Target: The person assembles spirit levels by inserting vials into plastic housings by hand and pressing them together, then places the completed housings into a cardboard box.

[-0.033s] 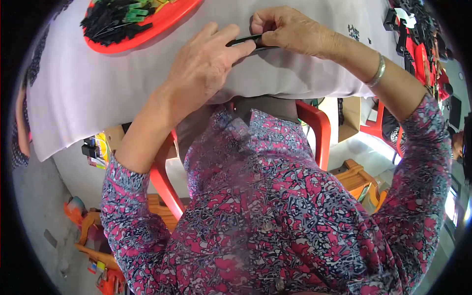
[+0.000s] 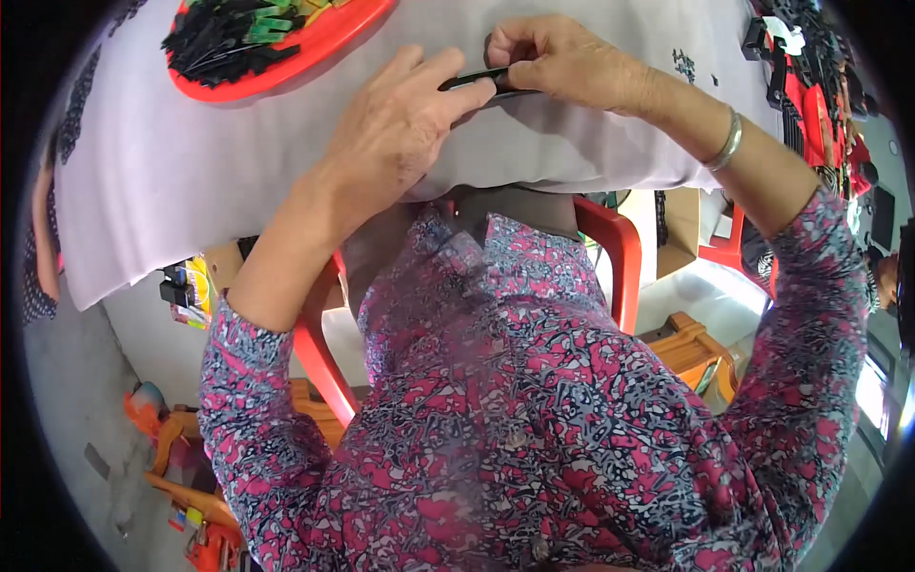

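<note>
My left hand (image 2: pixel 400 114) and my right hand (image 2: pixel 562 62) meet over a table covered with a white cloth (image 2: pixel 191 162). Between them they hold a thin black strip-like piece (image 2: pixel 474 80). The left fingertips press on its left end, and the right fingers pinch its right end. Most of the piece is hidden under the fingers. A silver bangle (image 2: pixel 729 143) sits on my right wrist.
A red tray (image 2: pixel 329 38) with several black and green pieces lies at the far left of the table. More red and black parts (image 2: pixel 810 95) are piled at the right edge. A red plastic chair (image 2: pixel 610 248), a cardboard box (image 2: pixel 677 229) and a wooden stool (image 2: pixel 696 348) stand below.
</note>
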Available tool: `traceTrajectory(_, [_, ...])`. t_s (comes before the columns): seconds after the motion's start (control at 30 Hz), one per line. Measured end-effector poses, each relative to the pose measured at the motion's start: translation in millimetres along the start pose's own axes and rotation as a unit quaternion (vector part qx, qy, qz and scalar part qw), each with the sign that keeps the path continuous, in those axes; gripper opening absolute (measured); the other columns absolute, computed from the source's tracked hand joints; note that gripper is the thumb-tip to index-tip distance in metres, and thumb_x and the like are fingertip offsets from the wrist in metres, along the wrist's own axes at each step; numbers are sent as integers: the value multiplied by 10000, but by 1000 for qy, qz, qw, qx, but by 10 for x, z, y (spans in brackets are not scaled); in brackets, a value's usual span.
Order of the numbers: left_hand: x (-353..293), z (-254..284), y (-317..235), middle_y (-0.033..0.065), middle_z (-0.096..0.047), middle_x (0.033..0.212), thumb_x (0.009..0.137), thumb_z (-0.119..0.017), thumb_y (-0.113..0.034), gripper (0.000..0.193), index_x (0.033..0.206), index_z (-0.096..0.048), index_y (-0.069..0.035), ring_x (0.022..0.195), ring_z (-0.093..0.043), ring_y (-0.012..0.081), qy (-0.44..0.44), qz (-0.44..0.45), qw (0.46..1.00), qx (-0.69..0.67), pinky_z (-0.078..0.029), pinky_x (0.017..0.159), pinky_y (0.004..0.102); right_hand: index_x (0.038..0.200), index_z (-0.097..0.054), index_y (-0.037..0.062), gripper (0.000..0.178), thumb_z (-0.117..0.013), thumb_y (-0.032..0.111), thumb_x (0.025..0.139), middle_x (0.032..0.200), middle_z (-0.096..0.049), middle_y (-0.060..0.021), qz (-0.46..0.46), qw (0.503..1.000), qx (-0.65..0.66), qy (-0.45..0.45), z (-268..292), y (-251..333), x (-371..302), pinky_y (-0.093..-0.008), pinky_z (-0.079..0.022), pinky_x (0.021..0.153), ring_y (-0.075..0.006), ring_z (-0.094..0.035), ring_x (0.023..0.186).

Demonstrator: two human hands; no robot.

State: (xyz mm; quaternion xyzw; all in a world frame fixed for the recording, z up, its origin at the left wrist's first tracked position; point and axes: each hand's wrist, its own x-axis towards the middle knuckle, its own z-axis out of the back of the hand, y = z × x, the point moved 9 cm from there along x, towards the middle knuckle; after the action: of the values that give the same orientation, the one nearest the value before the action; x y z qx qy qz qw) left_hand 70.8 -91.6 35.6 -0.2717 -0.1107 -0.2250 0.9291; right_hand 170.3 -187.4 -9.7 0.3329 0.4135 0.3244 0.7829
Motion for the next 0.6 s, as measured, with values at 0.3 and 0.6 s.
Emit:
traceTrajectory(0.3, [-28,18,-26,70,-608,1043,785,-621,-59,355,1122,-717,-116,885,-546,287,-43,15,998,37,-502,764,406,1086,-663,6,287,-683,112,821,650,-570,-3,58,964,39,-257,69,181,-685,-291,-464,577,-89,-521,596])
traceTrajectory(0.6, [-37,22,-9,59,-547,943,836,-662,-74,323,1151,-700,-135,871,-545,281,-82,-1,996,24,-476,747,406,1269,-521,-140,516,-681,99,840,686,-596,-8,-38,965,208,-153,-380,181,-605,-238,-464,577,-78,-540,614])
